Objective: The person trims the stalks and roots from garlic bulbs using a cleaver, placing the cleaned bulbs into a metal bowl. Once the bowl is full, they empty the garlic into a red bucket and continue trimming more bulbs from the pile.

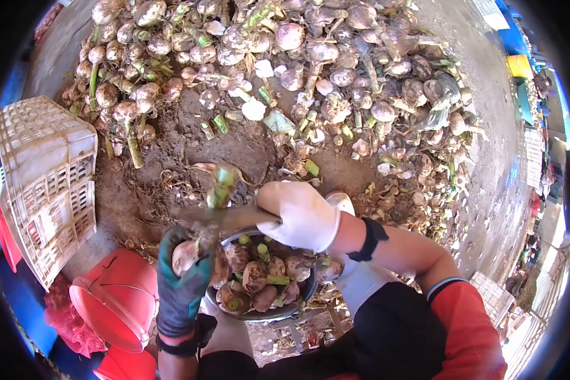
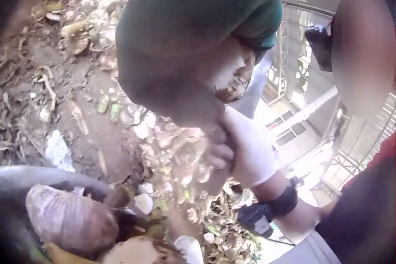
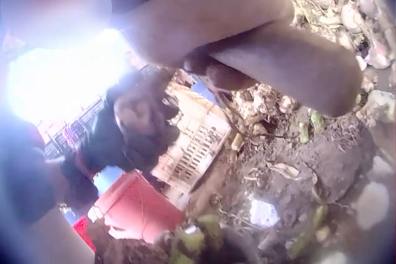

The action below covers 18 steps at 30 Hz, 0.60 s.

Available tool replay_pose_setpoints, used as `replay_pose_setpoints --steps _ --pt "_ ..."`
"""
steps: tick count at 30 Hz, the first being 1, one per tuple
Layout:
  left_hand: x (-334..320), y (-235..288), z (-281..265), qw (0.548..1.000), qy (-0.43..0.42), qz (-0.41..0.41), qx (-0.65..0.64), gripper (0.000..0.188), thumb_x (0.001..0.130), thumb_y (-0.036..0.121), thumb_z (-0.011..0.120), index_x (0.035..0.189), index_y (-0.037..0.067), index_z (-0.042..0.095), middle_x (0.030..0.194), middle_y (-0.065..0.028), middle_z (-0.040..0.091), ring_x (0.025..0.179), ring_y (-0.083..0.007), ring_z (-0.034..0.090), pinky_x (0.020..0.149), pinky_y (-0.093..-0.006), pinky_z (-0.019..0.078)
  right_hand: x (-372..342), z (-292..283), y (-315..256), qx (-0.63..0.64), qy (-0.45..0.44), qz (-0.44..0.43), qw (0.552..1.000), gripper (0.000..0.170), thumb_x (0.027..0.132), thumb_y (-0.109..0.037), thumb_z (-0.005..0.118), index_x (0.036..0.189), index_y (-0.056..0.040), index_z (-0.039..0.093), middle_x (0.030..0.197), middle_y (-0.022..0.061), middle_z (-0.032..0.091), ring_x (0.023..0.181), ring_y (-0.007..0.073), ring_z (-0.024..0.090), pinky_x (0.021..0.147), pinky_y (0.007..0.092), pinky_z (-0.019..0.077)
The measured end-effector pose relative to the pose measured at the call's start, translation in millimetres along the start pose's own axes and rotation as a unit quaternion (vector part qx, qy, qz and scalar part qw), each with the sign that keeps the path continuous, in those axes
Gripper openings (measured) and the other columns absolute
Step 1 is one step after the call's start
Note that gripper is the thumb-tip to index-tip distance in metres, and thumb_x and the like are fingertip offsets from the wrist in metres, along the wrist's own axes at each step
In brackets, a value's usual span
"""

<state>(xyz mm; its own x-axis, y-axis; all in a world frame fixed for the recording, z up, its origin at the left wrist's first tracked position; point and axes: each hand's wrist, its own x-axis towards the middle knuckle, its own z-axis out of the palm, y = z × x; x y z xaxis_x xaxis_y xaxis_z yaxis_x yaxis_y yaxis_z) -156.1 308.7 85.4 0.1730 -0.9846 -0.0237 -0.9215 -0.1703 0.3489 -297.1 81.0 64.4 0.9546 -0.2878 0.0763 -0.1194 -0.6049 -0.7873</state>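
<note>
My left hand (image 1: 178,301), in a dark and green glove, grips a pale brown-skinned bulb (image 1: 185,256) above a basin. Its thick green stem (image 1: 221,187) points up and away. In a white glove, my right hand (image 1: 301,215) holds a knife (image 1: 240,218), its dark blade lying across the base of the stem. The left wrist view shows the bulb (image 2: 234,78) partly wrapped by the glove, with the white-gloved hand (image 2: 247,149) close beyond it. Below, the dark basin (image 1: 314,290) between the legs holds several trimmed bulbs (image 1: 255,277) with short green stubs.
A large heap of stemmed bulbs (image 1: 289,37) spreads over the dirt floor ahead, among cut stems and peelings. To the left stand a white plastic crate (image 1: 47,136) and a red bucket (image 1: 111,285), with a red mesh sack (image 1: 73,320) beside it.
</note>
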Motion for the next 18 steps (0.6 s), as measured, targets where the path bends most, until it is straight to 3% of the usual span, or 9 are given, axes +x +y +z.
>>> replay_pose_setpoints --steps 1,2,3,4,7,9,10,12,18 --pt "-4 9 -4 0.93 0.03 -0.207 -0.302 0.053 0.071 0.014 0.071 0.118 0.004 0.048 0.105 -0.006 0.056 0.094 -0.0156 0.054 0.081 -0.0284 0.0467 -8 11 15 -0.024 -0.087 0.103 0.991 0.022 0.083 -0.024 0.058 0.077 -0.0036 0.056 0.07 0.0174 0.059 0.068 0.0369 0.061 0.061 0.0466 0.0494" --pt "-1 19 -9 0.732 0.063 -0.384 -0.559 0.052 0.068 0.011 0.071 0.115 0.004 0.05 0.106 -0.0073 0.057 0.095 -0.0168 0.056 0.081 -0.0292 0.0474 -14 26 38 -0.05 -0.172 0.195 0.964 0.023 0.082 -0.025 0.059 0.078 -0.0024 0.055 0.072 0.0192 0.059 0.071 0.0385 0.06 0.063 0.047 0.0488" --pt "21 42 -36 0.691 0.044 -0.383 -0.612 0.047 0.064 0.008 0.07 0.107 0.005 0.053 0.11 -0.0107 0.058 0.102 -0.0195 0.057 0.085 -0.0304 0.0473 -31 33 51 -0.056 -0.175 0.238 0.954 0.025 0.085 -0.026 0.056 0.08 -0.0019 0.057 0.073 0.0207 0.061 0.072 0.0389 0.062 0.065 0.0464 0.0503" --pt "16 30 -36 0.796 -0.086 -0.248 -0.546 0.053 0.064 0.012 0.077 0.112 0.005 0.054 0.113 -0.0113 0.058 0.109 -0.0207 0.055 0.09 -0.0325 0.0464 -38 28 42 -0.041 -0.148 0.224 0.962 0.023 0.085 -0.026 0.057 0.081 -0.0027 0.058 0.07 0.0211 0.06 0.069 0.0392 0.061 0.064 0.0466 0.0499" --pt "33 10 -36 0.74 -0.314 -0.085 -0.589 0.066 0.065 0.02 0.082 0.122 0.005 0.052 0.117 -0.0117 0.058 0.112 -0.0216 0.054 0.093 -0.0346 0.0452 -20 17 26 0.012 -0.055 0.229 0.972 0.022 0.085 -0.023 0.057 0.08 -0.0016 0.058 0.069 0.0216 0.059 0.065 0.0381 0.062 0.06 0.0454 0.0491" --pt "44 9 -38 0.834 -0.239 -0.073 -0.492 0.072 0.068 0.02 0.082 0.13 0.004 0.049 0.119 -0.0118 0.056 0.112 -0.0224 0.052 0.092 -0.0348 0.0447 -5 7 30 0.056 -0.049 0.252 0.965 0.024 0.085 -0.024 0.056 0.079 -0.0015 0.058 0.069 0.0211 0.059 0.066 0.039 0.061 0.061 0.0446 0.0488" --pt "44 2 -36 0.816 -0.206 -0.243 -0.482 0.071 0.071 0.017 0.08 0.133 0.005 0.046 0.122 -0.0128 0.055 0.112 -0.0228 0.053 0.094 -0.0353 0.0442 -2 6 33 0.081 -0.047 0.269 0.959 0.027 0.085 -0.028 0.056 0.079 -0.0019 0.059 0.07 0.0218 0.06 0.069 0.0404 0.061 0.063 0.0454 0.0487" --pt "40 -51 -9 0.923 0.018 -0.217 -0.317 0.067 0.076 0.017 0.076 0.133 0.003 0.044 0.123 -0.0154 0.054 0.113 -0.0242 0.054 0.095 -0.0353 0.0445 -1 4 39 0.071 -0.052 0.259 0.962 0.027 0.085 -0.028 0.057 0.079 -0.0015 0.059 0.071 0.0221 0.06 0.069 0.04 0.061 0.062 0.045 0.0486" --pt "122 -195 26 0.939 0.142 -0.314 0.001 0.064 0.08 0.02 0.069 0.133 0.001 0.04 0.113 -0.0153 0.058 0.097 -0.0263 0.058 0.089 -0.0366 0.0477 -10 8 39 0.049 -0.074 0.235 0.968 0.027 0.084 -0.028 0.058 0.076 -0.0021 0.058 0.071 0.02 0.06 0.068 0.0394 0.06 0.061 0.045 0.0472"
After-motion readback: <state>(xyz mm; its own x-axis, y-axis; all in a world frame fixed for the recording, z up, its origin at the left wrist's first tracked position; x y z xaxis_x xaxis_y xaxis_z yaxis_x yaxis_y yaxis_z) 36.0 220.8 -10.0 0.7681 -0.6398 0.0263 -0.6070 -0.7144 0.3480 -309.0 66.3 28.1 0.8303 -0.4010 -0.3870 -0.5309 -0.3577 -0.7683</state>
